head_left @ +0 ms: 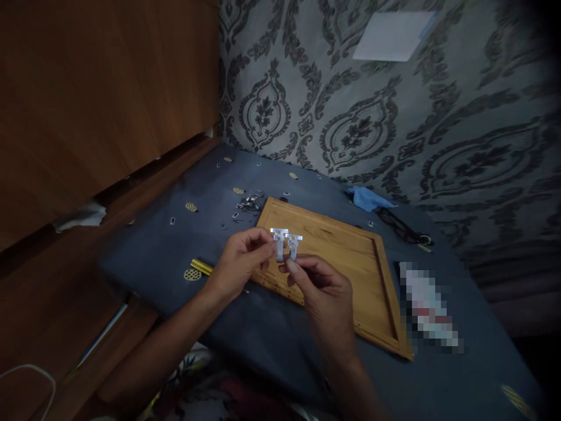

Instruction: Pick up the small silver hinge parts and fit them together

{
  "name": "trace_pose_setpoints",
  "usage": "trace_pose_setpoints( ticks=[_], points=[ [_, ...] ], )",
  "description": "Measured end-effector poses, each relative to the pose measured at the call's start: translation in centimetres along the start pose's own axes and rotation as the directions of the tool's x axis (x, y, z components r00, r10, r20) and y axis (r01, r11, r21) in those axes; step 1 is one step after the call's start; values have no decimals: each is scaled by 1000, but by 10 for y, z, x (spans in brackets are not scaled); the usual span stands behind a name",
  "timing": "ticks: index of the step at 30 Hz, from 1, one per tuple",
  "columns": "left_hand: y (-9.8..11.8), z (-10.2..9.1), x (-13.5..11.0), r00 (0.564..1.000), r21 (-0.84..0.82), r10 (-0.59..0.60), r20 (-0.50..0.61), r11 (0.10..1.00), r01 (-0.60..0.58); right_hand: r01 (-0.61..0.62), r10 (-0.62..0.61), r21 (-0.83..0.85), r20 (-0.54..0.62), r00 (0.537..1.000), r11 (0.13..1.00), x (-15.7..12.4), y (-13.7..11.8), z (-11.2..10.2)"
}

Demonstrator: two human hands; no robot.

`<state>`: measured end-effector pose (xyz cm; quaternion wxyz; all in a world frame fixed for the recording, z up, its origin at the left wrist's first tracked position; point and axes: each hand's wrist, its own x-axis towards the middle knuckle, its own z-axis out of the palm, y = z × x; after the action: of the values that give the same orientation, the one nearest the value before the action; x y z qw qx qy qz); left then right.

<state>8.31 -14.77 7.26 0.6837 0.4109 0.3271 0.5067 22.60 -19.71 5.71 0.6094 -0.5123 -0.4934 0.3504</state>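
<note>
My left hand (243, 257) pinches a small T-shaped metal bracket (279, 235) between thumb and fingertips. Close beside it, my right hand (322, 286) grips a second, similar metal bracket (293, 241) by its lower end. Both pieces are shiny, pierced with holes, and held upright side by side; whether they touch I cannot tell. Behind and below them lies a framed wooden panel (337, 245) with a raised rim, small holes showing along its near edge. Beyond the panel's left corner sits a pile of small metal hardware (249, 202), with tiny dark pieces scattered nearby.
A dark blue covered surface (162, 257) carries everything. To the left lies a yellow object (201, 267), partly behind my wrist. At right are a blue cloth (368, 199), black glasses (405, 228) and a pixelated packet (429, 310). A wooden cabinet (109, 88) borders the left side.
</note>
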Motion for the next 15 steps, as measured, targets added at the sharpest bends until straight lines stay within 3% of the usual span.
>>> trace_pose_setpoints(
  ticks=[8,15],
  points=[
    [0,-51,-7,975,-116,-33,-218,993,8,-19,44,-130,192,980,991,31,32,14],
    [4,-91,-20,911,-136,-42,-409,991,-16,110,75,-387,432,899,916,77,78,35]
  ],
)
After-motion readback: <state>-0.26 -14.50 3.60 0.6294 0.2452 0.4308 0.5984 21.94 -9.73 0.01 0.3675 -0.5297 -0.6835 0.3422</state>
